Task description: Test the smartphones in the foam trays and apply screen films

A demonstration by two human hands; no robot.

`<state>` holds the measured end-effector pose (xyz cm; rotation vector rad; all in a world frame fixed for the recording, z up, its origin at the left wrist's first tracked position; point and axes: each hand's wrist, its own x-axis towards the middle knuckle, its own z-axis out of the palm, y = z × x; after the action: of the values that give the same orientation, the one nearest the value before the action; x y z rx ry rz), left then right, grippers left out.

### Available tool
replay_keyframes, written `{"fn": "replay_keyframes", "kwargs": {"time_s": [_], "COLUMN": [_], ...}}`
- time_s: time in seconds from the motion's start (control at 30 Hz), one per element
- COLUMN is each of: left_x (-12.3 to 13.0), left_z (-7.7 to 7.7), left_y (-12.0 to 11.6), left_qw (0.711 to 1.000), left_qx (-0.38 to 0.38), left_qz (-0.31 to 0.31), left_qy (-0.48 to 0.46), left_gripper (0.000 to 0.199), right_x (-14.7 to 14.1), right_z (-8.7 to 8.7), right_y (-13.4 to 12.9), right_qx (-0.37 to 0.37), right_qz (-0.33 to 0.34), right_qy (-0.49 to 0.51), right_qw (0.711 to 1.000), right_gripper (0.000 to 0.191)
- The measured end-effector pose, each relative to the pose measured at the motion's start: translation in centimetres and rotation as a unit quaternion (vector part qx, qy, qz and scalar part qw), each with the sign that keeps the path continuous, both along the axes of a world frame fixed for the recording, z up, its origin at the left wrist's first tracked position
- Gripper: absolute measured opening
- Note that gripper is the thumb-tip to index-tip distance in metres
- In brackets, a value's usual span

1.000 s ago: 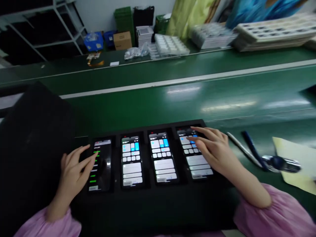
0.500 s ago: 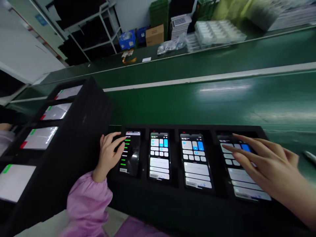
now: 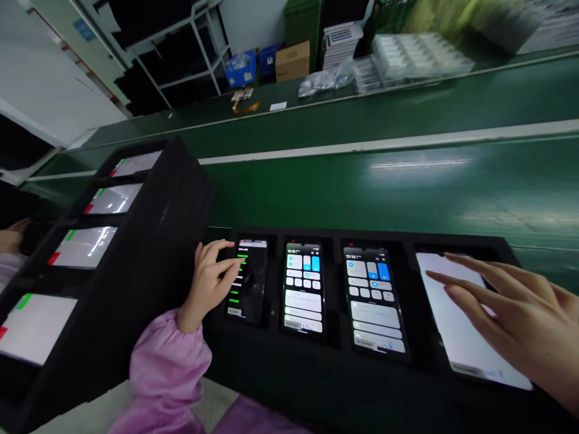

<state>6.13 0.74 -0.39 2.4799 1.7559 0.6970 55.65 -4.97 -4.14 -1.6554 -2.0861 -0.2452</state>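
Several smartphones lie in the slots of a black foam tray. My left hand, fingers apart, rests over the upper left part of the leftmost phone, whose dark screen lists green and white lines. To its right, one phone and another phone both show a panel of tiles and sliders. Over the top of the rightmost phone, which has a plain white screen, my right hand stretches its fingers. Neither hand holds anything; whether the fingertips touch the glass I cannot tell.
At the left, a stack of black foam trays bears several white-screened phones. Another person's hand shows at the far left edge. Behind runs a green bench, with a cardboard box, blue bins and plastic trays farther back.
The rightmost phone's screen has turned from the tile panel to plain white. My left hand's fingers have moved slightly over the leftmost phone. The whole view has shifted a little.
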Motion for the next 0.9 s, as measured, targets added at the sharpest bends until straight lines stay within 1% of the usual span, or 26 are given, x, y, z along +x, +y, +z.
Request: {"fn": "replay_keyframes", "kwargs": {"time_s": [0.13,0.27,0.33,0.4,0.47,0.53,0.6,0.7,0.8,0.9], "left_x": [-0.8,-0.6,-0.4,-0.2,-0.2,-0.3,-0.4,-0.7,-1.0,-1.1], "left_z": [0.5,0.0,-0.3,-0.5,-0.7,-0.9,-1.2,-1.5,-1.7,-1.3], "left_y": [-0.3,0.2,0.3,0.2,0.2,0.4,0.5,0.7,0.7,0.7], "left_qw": [0.999,0.999,1.000,1.000,1.000,1.000,1.000,0.999,0.999,0.999], "left_qx": [0.011,0.004,0.001,0.002,0.009,0.017,0.022,0.027,0.026,0.021], "left_qz": [0.030,0.032,0.022,0.010,0.000,-0.010,-0.019,-0.025,-0.025,-0.028], "left_qy": [-0.002,0.017,0.022,0.021,0.014,0.006,0.000,0.001,0.011,0.026], "left_gripper": [0.035,0.035,0.034,0.032,0.029,0.028,0.028,0.029,0.030,0.031], "right_x": [-0.1,-0.1,-0.6,-1.9,-3.9,-6.1,-8.0,-9.5,-9.8,-9.6], "right_z": [-0.1,0.2,1.2,2.7,4.1,4.8,4.8,3.9,3.0,2.6], "right_y": [0.1,0.4,0.3,0.1,0.0,0.4,1.0,1.8,2.3,2.5], "right_qx": [-0.035,-0.034,-0.014,0.016,0.034,0.014,-0.018,-0.052,-0.067,-0.054], "right_qz": [-0.023,-0.022,-0.015,-0.001,0.027,0.065,0.092,0.102,0.099,0.101], "right_qy": [0.035,0.031,-0.002,-0.038,-0.053,-0.062,-0.074,-0.078,-0.069,-0.062], "right_qw": [0.999,0.999,1.000,0.999,0.998,0.996,0.993,0.990,0.990,0.991], "right_gripper": [0.064,0.065,0.066,0.062,0.052,0.043,0.043,0.044,0.044,0.044]}}
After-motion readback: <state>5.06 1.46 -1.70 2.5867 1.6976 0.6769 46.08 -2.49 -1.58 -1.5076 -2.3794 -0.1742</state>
